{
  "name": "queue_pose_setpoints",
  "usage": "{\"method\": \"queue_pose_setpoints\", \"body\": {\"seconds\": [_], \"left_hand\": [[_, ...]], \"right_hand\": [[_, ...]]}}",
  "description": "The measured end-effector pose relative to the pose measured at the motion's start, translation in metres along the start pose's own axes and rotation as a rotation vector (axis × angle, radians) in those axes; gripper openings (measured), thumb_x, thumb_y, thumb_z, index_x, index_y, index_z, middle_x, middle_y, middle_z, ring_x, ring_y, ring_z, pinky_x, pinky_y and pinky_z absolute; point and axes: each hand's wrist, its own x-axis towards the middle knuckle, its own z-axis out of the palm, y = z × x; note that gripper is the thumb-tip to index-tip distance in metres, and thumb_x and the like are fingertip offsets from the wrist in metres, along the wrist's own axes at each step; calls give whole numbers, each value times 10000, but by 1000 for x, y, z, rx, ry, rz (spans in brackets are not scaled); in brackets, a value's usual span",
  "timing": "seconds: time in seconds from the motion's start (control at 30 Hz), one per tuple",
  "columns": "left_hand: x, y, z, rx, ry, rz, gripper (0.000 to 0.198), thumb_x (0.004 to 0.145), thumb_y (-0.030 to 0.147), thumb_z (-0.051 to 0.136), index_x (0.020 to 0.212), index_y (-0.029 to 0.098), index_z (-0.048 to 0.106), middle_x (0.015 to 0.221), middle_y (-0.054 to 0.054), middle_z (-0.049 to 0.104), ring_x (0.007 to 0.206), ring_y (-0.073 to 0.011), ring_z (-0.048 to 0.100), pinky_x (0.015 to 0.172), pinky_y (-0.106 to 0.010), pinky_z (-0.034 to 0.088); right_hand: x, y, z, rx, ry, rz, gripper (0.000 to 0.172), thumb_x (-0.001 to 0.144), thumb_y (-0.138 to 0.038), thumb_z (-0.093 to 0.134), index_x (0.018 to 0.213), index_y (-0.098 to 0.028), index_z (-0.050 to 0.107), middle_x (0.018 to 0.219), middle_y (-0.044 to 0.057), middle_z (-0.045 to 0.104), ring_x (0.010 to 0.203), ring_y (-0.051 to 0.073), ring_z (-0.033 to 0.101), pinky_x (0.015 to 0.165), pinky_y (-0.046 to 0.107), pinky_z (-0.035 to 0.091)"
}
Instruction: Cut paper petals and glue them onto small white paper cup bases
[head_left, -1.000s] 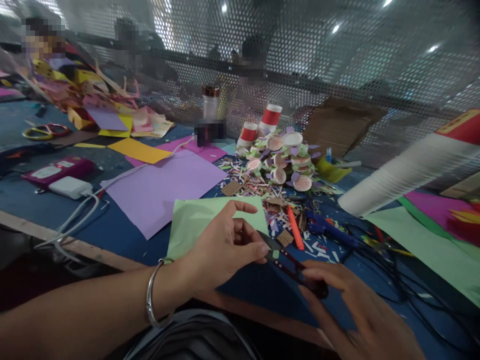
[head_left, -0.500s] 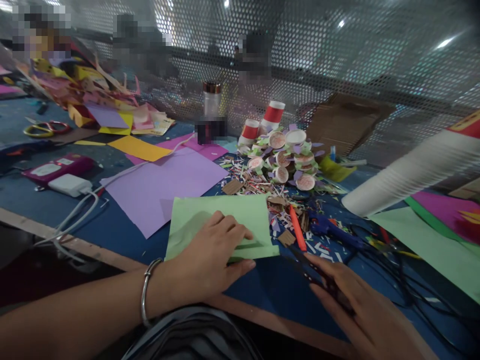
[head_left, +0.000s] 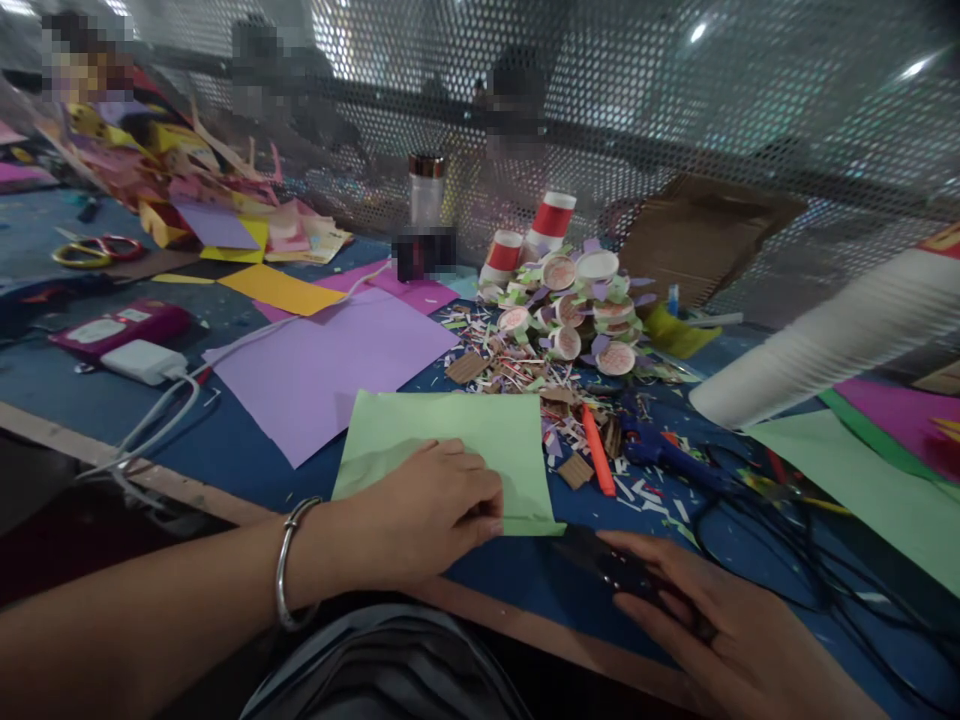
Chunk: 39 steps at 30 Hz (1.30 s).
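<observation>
A sheet of light green paper point(head_left: 465, 425) lies in front of me, a narrow fold along its near edge. My left hand point(head_left: 442, 510) presses on it, fingers curled over the top and thumb at the near edge. Black scissors point(head_left: 637, 580) are in my right hand point(head_left: 697, 600), their tips close to the paper's near right corner; whether they touch it I cannot tell. Beyond the green sheet is a purple sheet point(head_left: 330, 370). To its right an orange-red pen-like stick point(head_left: 598, 450) rests among paper scraps point(head_left: 517, 365).
At the back stands a heap of decorated paper-cup pieces point(head_left: 570, 315). A long stack of white cups point(head_left: 817, 335) leans in from the right. A blue glue gun point(head_left: 671, 455) trails black cables point(head_left: 810, 560). Left are a charger point(head_left: 142, 362), a magenta box point(head_left: 120, 325) and other scissors point(head_left: 97, 250).
The scissors have drawn together from spread blades near the paper's corner. My left fingers have curled in more, and the paper's near-edge fold lies flatter.
</observation>
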Motion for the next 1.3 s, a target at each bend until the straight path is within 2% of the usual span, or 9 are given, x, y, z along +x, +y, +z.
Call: {"method": "queue_pose_setpoints", "body": {"seconds": [0.23,0.33,0.43,0.6,0.77,0.93,1.0,1.13,1.3], "left_hand": [[2,-1,5,76,15,9,43,970,202,584,971,184,624,979,-31,665,966,-223,584,872,-380,431],[0,-8,11,184,73,103,262,989,150,510,1205,242,625,1050,-55,631,979,-235,561,884,-390,440],[-3,-15,14,272,88,207,478,1007,123,436,1380,394,563,1161,-58,605,1049,-239,532,923,-384,431],[-9,-20,13,285,77,256,484,958,468,589,1436,416,528,1451,-76,511,1271,-315,462,1053,-472,372],[-7,-16,5,362,37,254,429,1030,383,446,1437,506,500,1459,-65,510,1206,-299,501,1008,-463,384],[-2,-18,-8,353,-11,344,409,1025,425,467,1424,452,549,1372,-91,571,1162,-286,535,1040,-441,386],[-3,-22,-8,307,-10,341,425,1024,464,461,1443,447,530,1477,-84,527,1277,-311,504,1100,-487,349],[-5,-28,-4,221,-58,332,485,1029,506,437,1507,428,445,1667,-38,317,1534,-316,268,1235,-556,156],[-4,-29,-3,220,-111,308,504,1033,530,407,1527,433,402,1692,-11,241,1565,-269,209,1265,-534,90]], "right_hand": [[5,2,1,-78,16,-77,355,989,-425,552,1266,-250,687,1196,54,783,1040,220,770,867,317,642],[8,3,2,-131,29,-142,351,1009,-395,524,1290,-248,674,1208,54,778,1048,222,766,876,341,643],[10,4,0,-163,39,-183,362,1015,-375,514,1326,-254,656,1183,61,784,1006,231,776,808,341,660],[14,4,-4,-158,23,-228,377,1025,-342,484,1352,-256,649,1152,80,790,986,240,777,776,337,657],[15,5,-5,-152,-20,-212,373,1032,-362,475,1335,-252,664,1150,84,786,1006,241,770,811,339,650],[14,6,-5,-151,-34,-215,373,1035,-369,487,1355,-264,645,1163,77,778,1008,231,766,817,337,646],[13,6,-5,-147,-35,-211,368,1037,-374,485,1351,-275,648,1157,72,779,999,226,768,811,333,646],[14,5,-6,-137,-23,-212,367,1035,-393,497,1352,-290,651,1140,61,784,968,216,773,787,315,647],[16,1,-6,-119,22,-229,368,1031,-397,487,1311,-274,693,1067,71,799,924,217,781,734,286,646]]}}
